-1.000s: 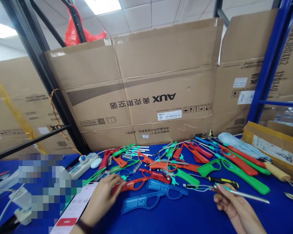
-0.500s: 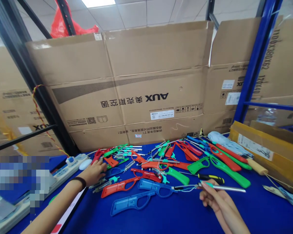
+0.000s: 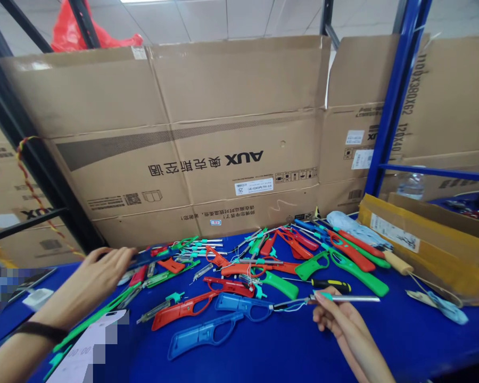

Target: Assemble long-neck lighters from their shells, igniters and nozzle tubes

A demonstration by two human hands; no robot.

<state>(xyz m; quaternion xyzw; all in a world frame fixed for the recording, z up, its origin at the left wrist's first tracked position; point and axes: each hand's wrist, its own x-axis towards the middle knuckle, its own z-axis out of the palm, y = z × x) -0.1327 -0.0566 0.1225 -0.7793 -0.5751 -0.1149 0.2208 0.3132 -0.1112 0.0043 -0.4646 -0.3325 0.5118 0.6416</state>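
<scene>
My left hand [image 3: 109,271] is closed at the left of the pile, its fingers on a dark blue lighter casing half [image 3: 150,257]; motion smears the grip. My right hand [image 3: 337,315] pinches a metal lighter tube [image 3: 361,299] with a green clip at thumb and forefinger. Thin white wires run left from the tube to a blue lighter casing half [image 3: 243,305] lying flat. Another blue casing half [image 3: 205,332] lies nearer to me. A red casing half [image 3: 179,314] and a red one [image 3: 227,285] lie just beyond.
Several red and green casings, tubes and clips form a pile behind. A yellow-black screwdriver [image 3: 331,286] lies beyond my right hand. An open carton [image 3: 419,250] stands right, a wooden-handled tool [image 3: 399,263] beside it. A phone [image 3: 98,340] lies left. Cardboard [image 3: 239,133] walls the back.
My left hand has drawn back left from the pile with the blue casing half, which has left its spot. My right hand keeps its hold on the tube. The view has shifted right.
</scene>
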